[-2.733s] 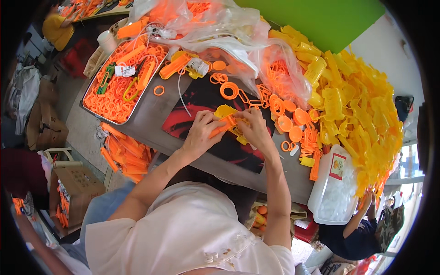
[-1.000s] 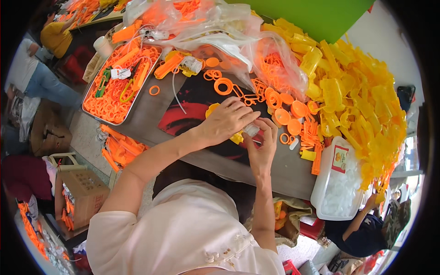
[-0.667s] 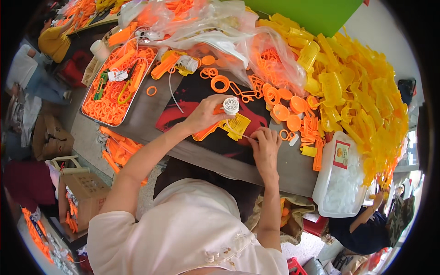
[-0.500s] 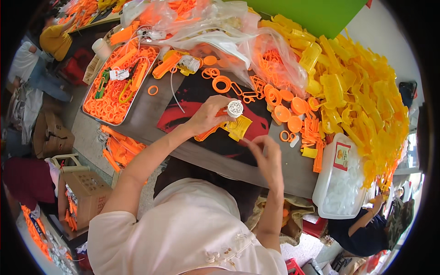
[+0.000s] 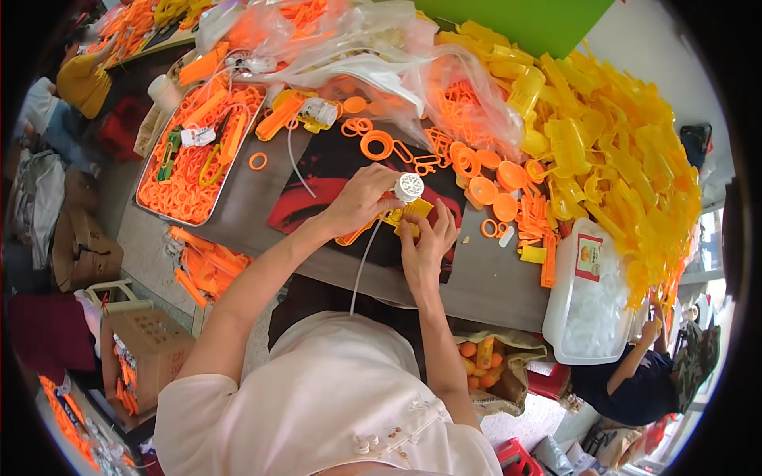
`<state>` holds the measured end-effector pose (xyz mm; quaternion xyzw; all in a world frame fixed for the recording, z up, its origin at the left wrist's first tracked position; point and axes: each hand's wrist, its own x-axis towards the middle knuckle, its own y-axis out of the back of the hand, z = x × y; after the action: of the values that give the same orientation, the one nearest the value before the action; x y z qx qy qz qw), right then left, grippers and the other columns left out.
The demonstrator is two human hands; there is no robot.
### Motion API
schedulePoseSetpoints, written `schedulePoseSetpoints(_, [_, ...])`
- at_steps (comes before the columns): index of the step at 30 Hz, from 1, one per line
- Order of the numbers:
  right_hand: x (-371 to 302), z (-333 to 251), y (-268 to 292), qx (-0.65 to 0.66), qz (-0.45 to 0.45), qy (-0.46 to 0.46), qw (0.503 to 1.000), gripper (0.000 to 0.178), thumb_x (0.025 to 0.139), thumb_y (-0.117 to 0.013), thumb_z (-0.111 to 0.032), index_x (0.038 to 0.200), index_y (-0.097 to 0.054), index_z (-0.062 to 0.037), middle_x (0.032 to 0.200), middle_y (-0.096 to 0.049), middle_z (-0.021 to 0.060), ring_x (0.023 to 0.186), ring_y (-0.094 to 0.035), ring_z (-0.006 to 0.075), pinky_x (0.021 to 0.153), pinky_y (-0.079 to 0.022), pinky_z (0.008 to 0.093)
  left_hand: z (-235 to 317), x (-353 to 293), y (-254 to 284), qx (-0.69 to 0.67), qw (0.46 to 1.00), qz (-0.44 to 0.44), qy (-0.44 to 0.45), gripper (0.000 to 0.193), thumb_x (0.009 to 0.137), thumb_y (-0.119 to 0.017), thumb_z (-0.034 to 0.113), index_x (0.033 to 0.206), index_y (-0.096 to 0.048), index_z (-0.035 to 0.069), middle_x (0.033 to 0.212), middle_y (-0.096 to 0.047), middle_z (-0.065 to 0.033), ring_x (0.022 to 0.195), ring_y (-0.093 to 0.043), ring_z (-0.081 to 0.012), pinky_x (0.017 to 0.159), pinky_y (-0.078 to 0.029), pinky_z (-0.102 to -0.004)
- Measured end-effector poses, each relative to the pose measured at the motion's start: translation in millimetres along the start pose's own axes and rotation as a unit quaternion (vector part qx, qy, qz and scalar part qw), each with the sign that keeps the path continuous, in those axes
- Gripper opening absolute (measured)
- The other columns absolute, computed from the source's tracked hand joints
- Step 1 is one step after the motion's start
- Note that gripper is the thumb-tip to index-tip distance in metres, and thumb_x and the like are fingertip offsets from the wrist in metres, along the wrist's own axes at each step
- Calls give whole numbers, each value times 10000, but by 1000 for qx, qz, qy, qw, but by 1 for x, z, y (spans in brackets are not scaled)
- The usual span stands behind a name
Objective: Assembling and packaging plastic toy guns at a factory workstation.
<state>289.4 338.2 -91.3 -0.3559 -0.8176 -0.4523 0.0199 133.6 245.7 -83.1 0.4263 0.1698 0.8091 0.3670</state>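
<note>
My left hand [image 5: 355, 202] is closed around a yellow and orange plastic toy [image 5: 417, 209] with a round white patterned cap [image 5: 409, 186] on top. The fingers and thumb of my right hand [image 5: 429, 238] are bent against the toy's yellow side, and they hide part of it. From beneath the toy a thin clear tube [image 5: 363, 266] runs down toward my lap. Both hands are over a black and red mat [image 5: 317, 170] on the grey table. Beyond them lies a similar orange and yellow toy [image 5: 282, 117], with another thin tube beside it.
At left stands a metal tray [image 5: 210, 202] of small orange parts. Orange rings and discs [image 5: 482, 190] lie at the mat's right. Yellow plastic pieces [image 5: 603, 159] are heaped at far right, behind a white bin [image 5: 559, 325] of clear parts. Plastic bags [image 5: 349, 55] fill the back.
My right hand has moved left and up, from beside the toy to its yellow side. A thin tube now shows hanging below the toy. My left hand keeps its hold.
</note>
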Motion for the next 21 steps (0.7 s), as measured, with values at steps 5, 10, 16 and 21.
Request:
schedulePoseSetpoints(5, [-2, -17, 8, -5, 28, 21, 999, 161, 869, -674, -118, 986, -681, -8, 1453, -369, 198, 1357, -292, 400, 1117, -226, 536, 9, 3, 1, -9, 1000, 7, -11, 459, 812, -726, 172, 1223, -558, 57, 1016, -602, -75, 973, -555, -261, 870, -425, -400])
schedulePoseSetpoints(10, [-3, -18, 3, -117, -32, 115, 986, 290, 859, -691, -191, 1124, -670, -75, 1453, -363, 181, 1383, -277, 376, 1141, -122, 599, 9, 2, 0, -34, 999, 12, 24, 459, 816, -719, 163, 1238, -559, 82, 1015, -597, -64, 983, -553, -261, 894, -418, -405])
schedulePoseSetpoints(16, [11, 0, 30, -4, -57, 77, 995, 598, 762, -783, -198, 1282, -517, -65, 1459, -347, 191, 1392, -268, 373, 1138, -90, 611, 7, 3, 3, -49, 998, -35, 28, 442, 813, -719, 188, 1227, -583, 113, 1038, -616, -34, 1010, -550, -243, 928, -403, -404])
schedulePoseSetpoints(21, [17, 9, 31, 24, -88, 104, 990, 838, 692, -827, -143, 1388, -368, -49, 1315, -479, 161, 1264, -435, 338, 1150, -182, 507, 12, 4, 13, -70, 995, -40, 60, 423, 808, -730, 174, 1212, -608, 136, 1062, -620, -29, 1064, -536, -238, 987, -367, -404])
